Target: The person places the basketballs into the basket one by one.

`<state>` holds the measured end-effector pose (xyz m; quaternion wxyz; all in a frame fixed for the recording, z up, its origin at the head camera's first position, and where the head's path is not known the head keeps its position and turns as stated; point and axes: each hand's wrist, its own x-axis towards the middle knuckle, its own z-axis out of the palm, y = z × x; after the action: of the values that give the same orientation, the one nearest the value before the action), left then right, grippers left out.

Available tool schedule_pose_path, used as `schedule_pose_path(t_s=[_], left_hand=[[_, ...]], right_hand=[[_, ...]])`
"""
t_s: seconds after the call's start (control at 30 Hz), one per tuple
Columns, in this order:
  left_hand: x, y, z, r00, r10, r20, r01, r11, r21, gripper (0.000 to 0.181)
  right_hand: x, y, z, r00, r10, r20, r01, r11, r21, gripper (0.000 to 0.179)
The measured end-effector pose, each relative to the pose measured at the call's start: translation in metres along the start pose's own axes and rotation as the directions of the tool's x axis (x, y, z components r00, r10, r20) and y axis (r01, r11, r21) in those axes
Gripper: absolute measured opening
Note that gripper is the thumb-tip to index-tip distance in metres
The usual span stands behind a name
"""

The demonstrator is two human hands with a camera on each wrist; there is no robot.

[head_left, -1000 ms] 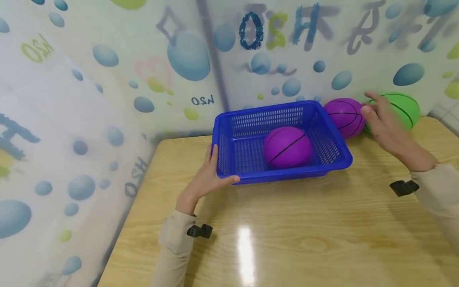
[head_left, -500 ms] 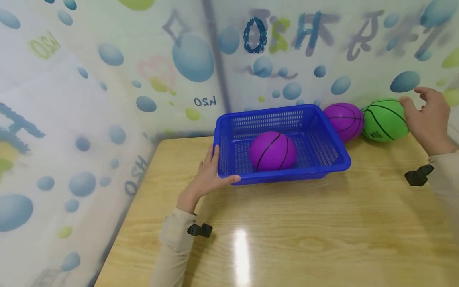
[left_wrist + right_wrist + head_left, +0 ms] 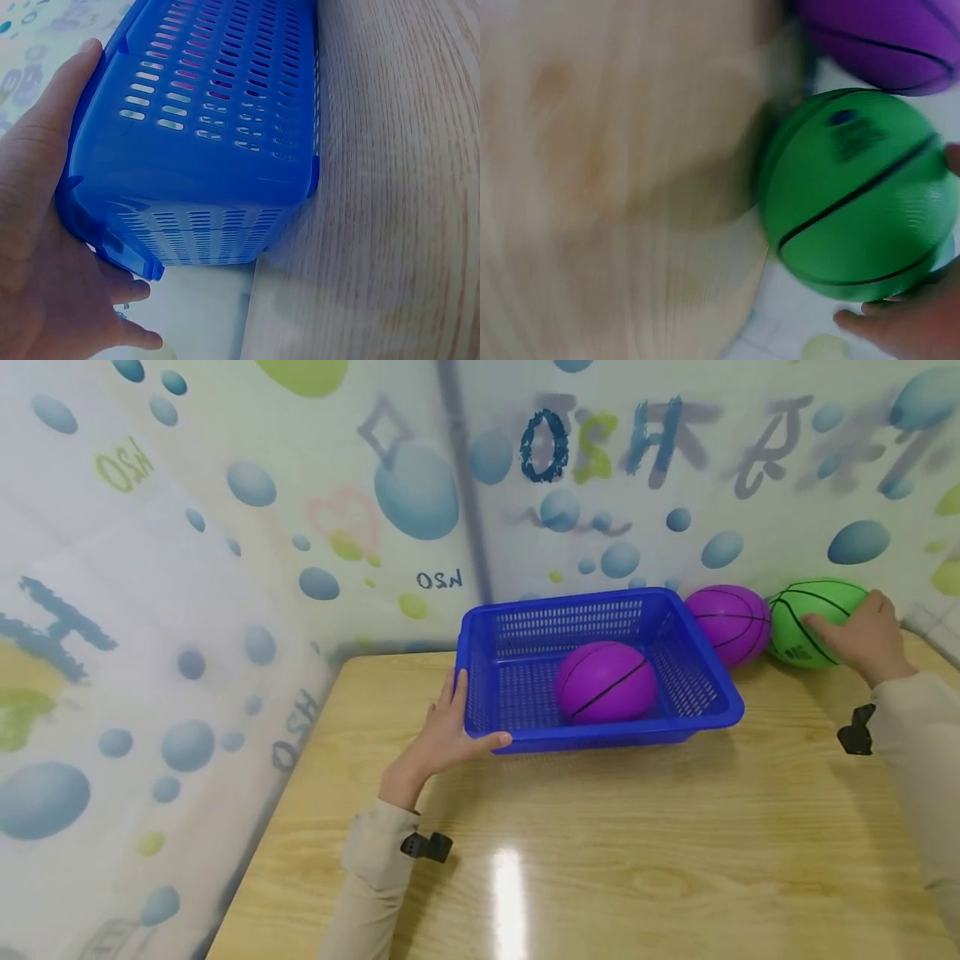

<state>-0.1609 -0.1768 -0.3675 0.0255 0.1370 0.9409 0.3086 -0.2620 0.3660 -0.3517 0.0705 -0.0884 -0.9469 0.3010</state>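
Note:
A blue slotted basket [image 3: 600, 732] stands on the wooden table [image 3: 637, 860] with a purple ball [image 3: 606, 681] inside it. My left hand [image 3: 442, 735] holds the basket's near left corner, thumb along the front rim; in the left wrist view the left hand [image 3: 37, 247] wraps that corner of the basket [image 3: 217, 135]. A second purple ball [image 3: 727, 622] lies just right of the basket, against the wall. Beside it is a green ball [image 3: 806, 618], and my right hand [image 3: 862, 639] grips it from the right. In the right wrist view the fingers [image 3: 907, 322] curl round the green ball [image 3: 847, 195].
Bubble-patterned sheeting [image 3: 225, 568] walls the table at the back and left. The table's left edge [image 3: 285, 827] runs close to my left sleeve. A light glare [image 3: 510, 893] lies on the bare wood in front of the basket.
My right hand swung right past the balls, then came back left onto the green ball. The purple ball in the basket rolled left, then right. The left hand stayed put.

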Motion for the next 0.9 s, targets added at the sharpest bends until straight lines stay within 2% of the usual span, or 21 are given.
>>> schedule_pose_path(t_s=[0.07, 0.17, 0.33, 0.5, 0.73, 0.9], left_hand=[[0.0, 0.0, 0.0, 1.0, 0.003, 0.002, -0.003, 1.0, -0.002, 0.124], [0.0, 0.0, -0.001, 1.0, 0.003, 0.005, -0.003, 1.0, 0.003, 0.124], [0.0, -0.001, -0.003, 1.0, 0.002, 0.012, -0.002, 1.0, -0.006, 0.122], [0.001, -0.001, -0.001, 1.0, -0.006, 0.011, 0.006, 1.0, -0.025, 0.123], [0.002, 0.0, 0.001, 1.0, -0.012, 0.025, 0.014, 0.997, -0.072, 0.123], [0.003, 0.0, 0.0, 1.0, -0.015, 0.014, 0.016, 0.997, -0.07, 0.122]], right_hand=[[-0.001, 0.005, 0.003, 1.0, -0.01, 0.029, 0.012, 0.998, -0.053, 0.104], [-0.003, 0.011, 0.007, 0.998, 0.051, 0.032, -0.047, 0.993, -0.108, 0.113], [-0.006, 0.018, 0.01, 0.991, 0.126, 0.047, -0.12, 0.987, -0.11, 0.115], [-0.007, 0.019, 0.016, 0.99, 0.133, 0.045, -0.13, 0.99, -0.061, 0.115], [-0.011, 0.014, 0.019, 0.983, 0.172, 0.067, -0.176, 0.982, 0.064, 0.113], [-0.006, 0.007, 0.027, 0.991, 0.133, 0.004, -0.132, 0.983, 0.126, 0.112]])
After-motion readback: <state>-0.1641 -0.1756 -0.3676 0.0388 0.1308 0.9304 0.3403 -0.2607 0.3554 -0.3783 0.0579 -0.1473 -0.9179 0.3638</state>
